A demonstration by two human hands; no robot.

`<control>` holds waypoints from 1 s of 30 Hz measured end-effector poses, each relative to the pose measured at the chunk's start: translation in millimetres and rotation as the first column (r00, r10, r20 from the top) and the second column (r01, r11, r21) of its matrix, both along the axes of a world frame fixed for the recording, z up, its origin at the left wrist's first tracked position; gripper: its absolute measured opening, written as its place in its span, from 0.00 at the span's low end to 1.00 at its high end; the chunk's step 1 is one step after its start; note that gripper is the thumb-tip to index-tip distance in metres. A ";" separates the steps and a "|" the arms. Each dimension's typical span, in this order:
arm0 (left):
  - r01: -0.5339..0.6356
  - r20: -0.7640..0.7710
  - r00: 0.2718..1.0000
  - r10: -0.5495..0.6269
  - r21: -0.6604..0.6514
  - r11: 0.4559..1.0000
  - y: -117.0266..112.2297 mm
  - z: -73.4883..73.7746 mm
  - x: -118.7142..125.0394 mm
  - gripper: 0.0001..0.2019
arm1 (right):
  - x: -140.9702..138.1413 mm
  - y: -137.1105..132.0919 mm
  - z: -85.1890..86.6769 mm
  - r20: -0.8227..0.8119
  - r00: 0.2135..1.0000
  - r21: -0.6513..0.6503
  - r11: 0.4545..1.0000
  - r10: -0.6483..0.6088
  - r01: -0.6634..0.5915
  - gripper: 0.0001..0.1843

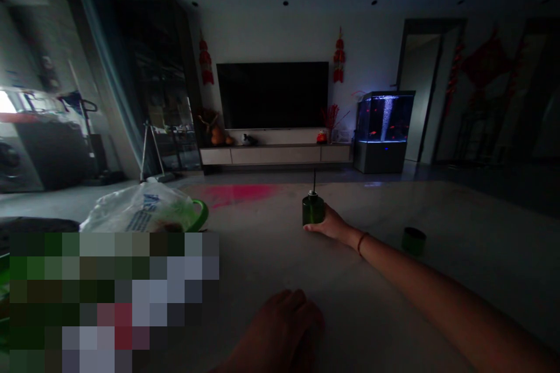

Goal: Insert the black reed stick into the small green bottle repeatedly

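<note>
My right hand (330,224) reaches out across the pale table (437,280) and grips a small dark green bottle (312,210) with a thin stick rising from its neck. The bottle stands upright on the table. A red band circles that wrist. My left hand (284,326) rests near the table's front edge, fingers curled downward, with nothing visible in it. A small green cap or cup (413,240) stands on the table to the right of my right forearm.
A crumpled plastic bag (140,213) and a green rim lie at the left of the table, above a blurred-out patch. Beyond are a dark TV (272,95), a low cabinet (275,154), a lit fish tank (385,118) and a doorway. The room is dim.
</note>
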State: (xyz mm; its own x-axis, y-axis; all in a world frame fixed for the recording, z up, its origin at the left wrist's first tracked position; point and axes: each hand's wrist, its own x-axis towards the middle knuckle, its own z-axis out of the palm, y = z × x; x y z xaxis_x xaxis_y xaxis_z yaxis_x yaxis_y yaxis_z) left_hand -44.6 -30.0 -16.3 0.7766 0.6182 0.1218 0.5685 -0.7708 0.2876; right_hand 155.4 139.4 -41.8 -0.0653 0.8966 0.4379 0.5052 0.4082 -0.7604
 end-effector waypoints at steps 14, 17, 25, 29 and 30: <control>0.000 -0.044 0.999 -0.001 -0.021 1.000 -3.9 7.8 -0.2 0.09 | 3.9 -0.6 0.9 -0.081 0.991 -0.123 0.986 0.106 -0.115 0.29; -0.015 -0.052 0.999 0.014 -0.011 1.000 -3.6 7.1 0.6 0.10 | 2.3 -1.2 0.0 -0.007 0.998 -0.091 0.994 0.067 -0.068 0.31; -0.017 -0.048 0.999 0.016 -0.031 0.999 -4.1 10.0 0.2 0.10 | 0.9 -10.0 12.4 0.020 0.985 -0.122 0.979 0.169 -0.165 0.30; -0.012 -0.046 0.999 0.009 -0.050 0.999 -8.2 14.6 0.1 0.10 | 4.0 -14.1 16.6 -0.051 0.965 -0.241 0.934 0.259 -0.263 0.21; -0.015 -0.042 0.999 0.013 -0.051 0.999 -9.1 15.2 0.2 0.10 | 4.1 -14.5 15.8 -0.057 0.968 -0.231 0.941 0.243 -0.249 0.21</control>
State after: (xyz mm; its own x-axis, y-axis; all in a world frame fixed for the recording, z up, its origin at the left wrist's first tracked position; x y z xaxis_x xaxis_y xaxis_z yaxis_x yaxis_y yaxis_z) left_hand -44.5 -39.1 -1.1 0.7718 0.6333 0.0573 0.5912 -0.7479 0.3019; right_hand 159.5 124.9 -26.0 -0.2881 0.9314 0.2224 0.3894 0.3261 -0.8614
